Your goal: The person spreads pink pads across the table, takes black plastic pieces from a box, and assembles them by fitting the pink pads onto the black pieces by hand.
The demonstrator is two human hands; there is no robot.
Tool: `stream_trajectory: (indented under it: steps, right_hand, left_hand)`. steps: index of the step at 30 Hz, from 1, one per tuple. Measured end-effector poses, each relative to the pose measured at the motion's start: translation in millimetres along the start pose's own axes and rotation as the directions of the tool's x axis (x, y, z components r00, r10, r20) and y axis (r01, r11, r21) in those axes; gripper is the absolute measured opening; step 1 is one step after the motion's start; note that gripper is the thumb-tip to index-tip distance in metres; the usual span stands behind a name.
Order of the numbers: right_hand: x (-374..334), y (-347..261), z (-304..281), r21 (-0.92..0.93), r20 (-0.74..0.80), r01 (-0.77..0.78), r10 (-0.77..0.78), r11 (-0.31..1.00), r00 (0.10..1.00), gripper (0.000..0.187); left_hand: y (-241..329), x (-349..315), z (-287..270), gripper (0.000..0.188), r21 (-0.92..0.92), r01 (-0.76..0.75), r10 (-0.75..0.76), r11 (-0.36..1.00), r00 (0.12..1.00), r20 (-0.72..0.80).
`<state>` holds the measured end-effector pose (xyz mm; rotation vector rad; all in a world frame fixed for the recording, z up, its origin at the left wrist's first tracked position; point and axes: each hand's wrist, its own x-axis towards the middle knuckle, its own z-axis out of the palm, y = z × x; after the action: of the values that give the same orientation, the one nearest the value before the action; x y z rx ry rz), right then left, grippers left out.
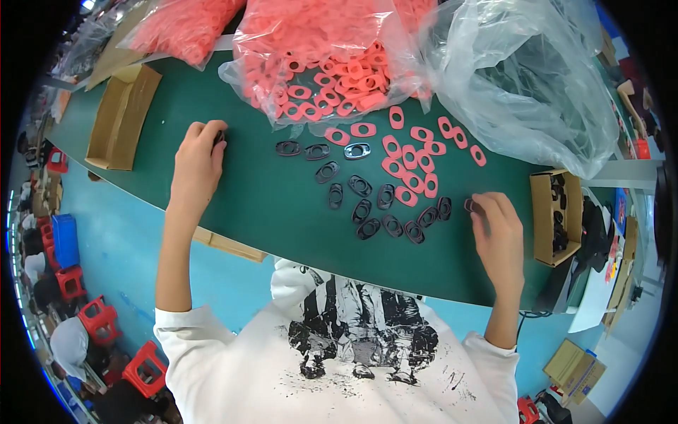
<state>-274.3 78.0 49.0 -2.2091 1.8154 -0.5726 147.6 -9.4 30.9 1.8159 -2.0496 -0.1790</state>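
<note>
My left hand (198, 164) is over the left part of the green table, its fingers pinched on a small black plastic piece (220, 137) that they mostly hide. Toward the right side, my right hand (498, 233) pinches another small dark piece (469, 205) between thumb and fingers. Between my hands lie several black oval pieces (360, 186), each with a hole in it. One glossier piece (357, 150) catches the light among them. Beside these, nearer my right hand, pink oval rings (409, 157) are scattered, some overlapping.
At the back, a clear plastic bag (332, 42) spills many pink rings. A crumpled clear bag (522, 92) stands to its right. An open cardboard box (121, 120) sits at the left; another box (542, 226) at the right contains dark pieces. Red stools (146, 369) stand on the blue floor.
</note>
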Motion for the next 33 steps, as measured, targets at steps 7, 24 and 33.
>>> stream_trajectory:
  steps: [7,24,33]
  right_hand:
    - [4,8,-2,0.024,0.034,0.106,-0.107,0.994,0.994,0.032]
    - [7,-33,20,0.339,-0.084,-0.052,0.085,0.939,0.993,0.028]
    - [7,-42,39,0.159,-0.061,-0.149,0.160,0.976,0.985,0.024]
  left_hand:
    - [-2,-12,-7,0.028,0.107,-0.160,0.156,0.981,0.987,0.049]
    - [69,6,10,0.042,0.004,-0.588,0.568,0.809,0.783,0.253]
    - [63,3,16,0.049,-0.060,-0.502,0.505,0.863,0.850,0.152]
